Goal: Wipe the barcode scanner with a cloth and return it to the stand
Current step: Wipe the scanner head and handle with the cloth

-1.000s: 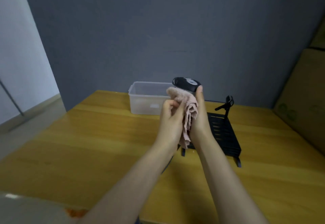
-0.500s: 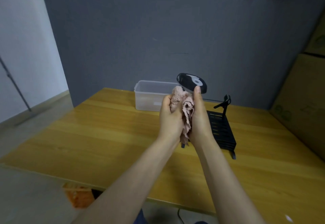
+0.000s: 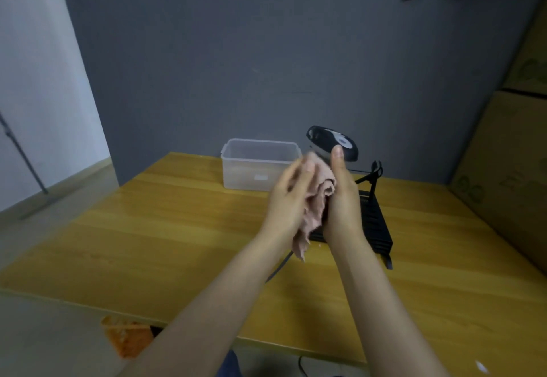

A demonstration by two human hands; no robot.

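Note:
My right hand (image 3: pixel 343 199) grips the handle of a black barcode scanner (image 3: pixel 331 141), whose head with a grey and white top sticks up above my thumb. My left hand (image 3: pixel 291 199) presses a crumpled pink cloth (image 3: pixel 316 202) against the scanner's handle; the handle itself is hidden by the cloth and my palms. Both hands are raised above the wooden table (image 3: pixel 148 228). Behind my right hand stands the black stand (image 3: pixel 376 216), a slatted base with a thin upright clip at its far end. A dark cable (image 3: pixel 279 267) hangs down below the cloth.
A clear plastic box (image 3: pixel 257 163) sits at the table's far edge, left of the scanner. Cardboard boxes (image 3: pixel 509 169) are stacked along the right side. A grey wall closes off the back. An orange object (image 3: pixel 127 338) lies on the floor below the table's near edge.
The view has shifted, so the table sits lower left. My left hand has slid down and loosened on the cloth; the scanner head shows more above my right thumb.

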